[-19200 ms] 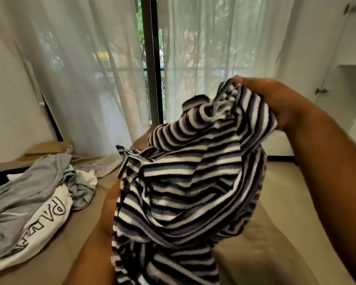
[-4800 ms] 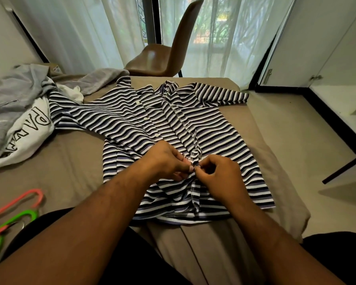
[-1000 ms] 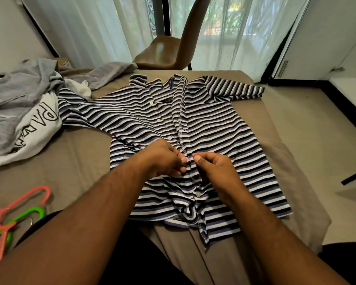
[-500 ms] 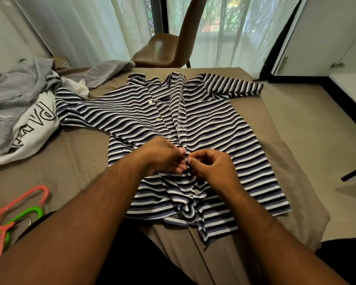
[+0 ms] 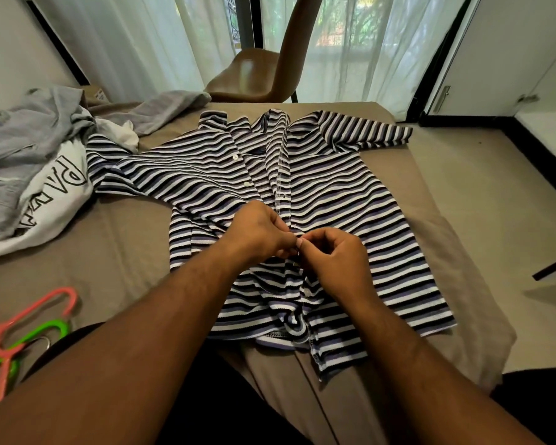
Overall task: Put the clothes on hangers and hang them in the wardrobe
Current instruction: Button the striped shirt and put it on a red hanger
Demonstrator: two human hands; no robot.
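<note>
A black, white and blue striped button shirt (image 5: 334, 194) lies spread flat on the brown bed (image 5: 126, 252), collar away from me. My left hand (image 5: 260, 232) and my right hand (image 5: 334, 258) meet at the shirt's front placket, about mid-height. Each pinches an edge of the placket with curled fingers, fingertips touching. The lower buttons look fastened; the upper placket lies apart. Pink and green plastic hangers (image 5: 23, 335) lie at the bed's near left edge.
A heap of grey clothes (image 5: 16, 146) and a white printed garment (image 5: 45, 200) lies at the left of the bed. A brown chair (image 5: 270, 65) stands beyond the bed by white curtains. White wardrobe doors (image 5: 511, 53) stand at right across bare floor.
Over the earlier frames the shirt went from held up to spread on the bed. In the last second my hands have stayed pinching at the placket with small finger movements.
</note>
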